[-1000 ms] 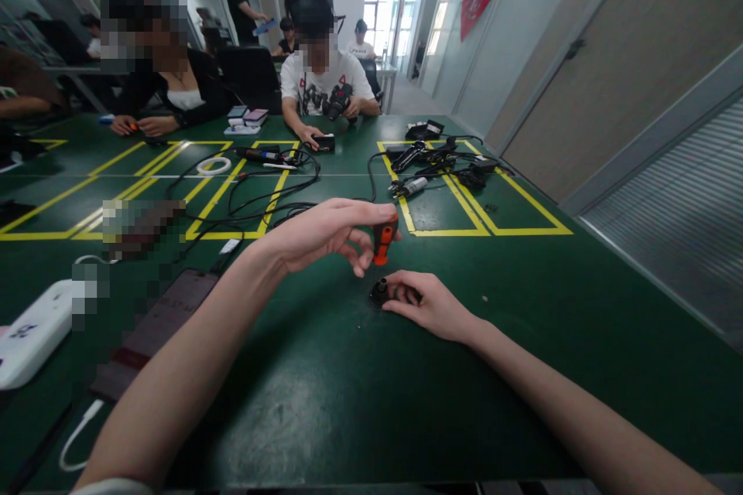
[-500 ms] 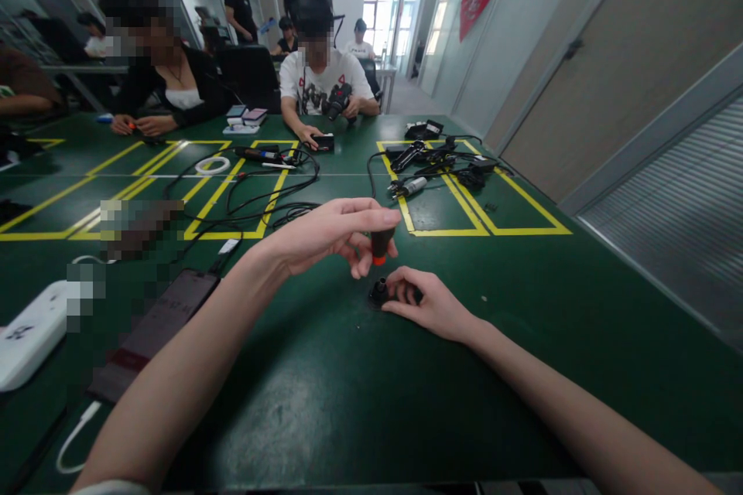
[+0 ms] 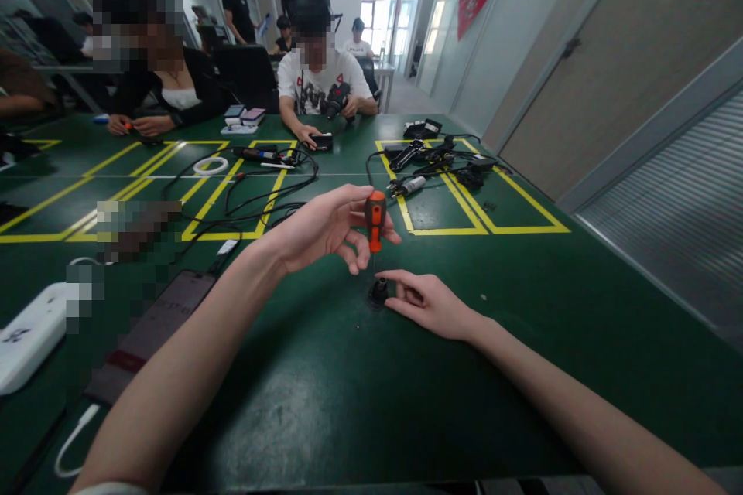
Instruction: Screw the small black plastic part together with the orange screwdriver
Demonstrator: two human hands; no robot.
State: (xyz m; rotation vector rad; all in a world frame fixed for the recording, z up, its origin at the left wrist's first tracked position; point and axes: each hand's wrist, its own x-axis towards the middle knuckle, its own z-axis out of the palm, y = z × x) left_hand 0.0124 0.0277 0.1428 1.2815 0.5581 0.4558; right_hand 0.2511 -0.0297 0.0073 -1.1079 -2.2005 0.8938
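Observation:
An orange and dark grey screwdriver stands nearly upright, its thin shaft pointing down. My left hand holds it by the handle from behind and the left, its fingers loosely curled. Under it, a small black part with a short metal-tipped stub sits on the green table. My right hand steadies this part from the right, thumb and fingers closed around its side. The index fingertip lies close to the screwdriver's shaft. Where exactly the tip meets the part is hidden.
A phone and a white power strip lie at the left. Black cables cross the table further back. Beyond the yellow tape are tools and cords. A person sits opposite, handling a black power tool.
My left thumb has moved off the screwdriver's top, and its handle now shows fully, more upright. My right index finger has reached left toward the shaft.

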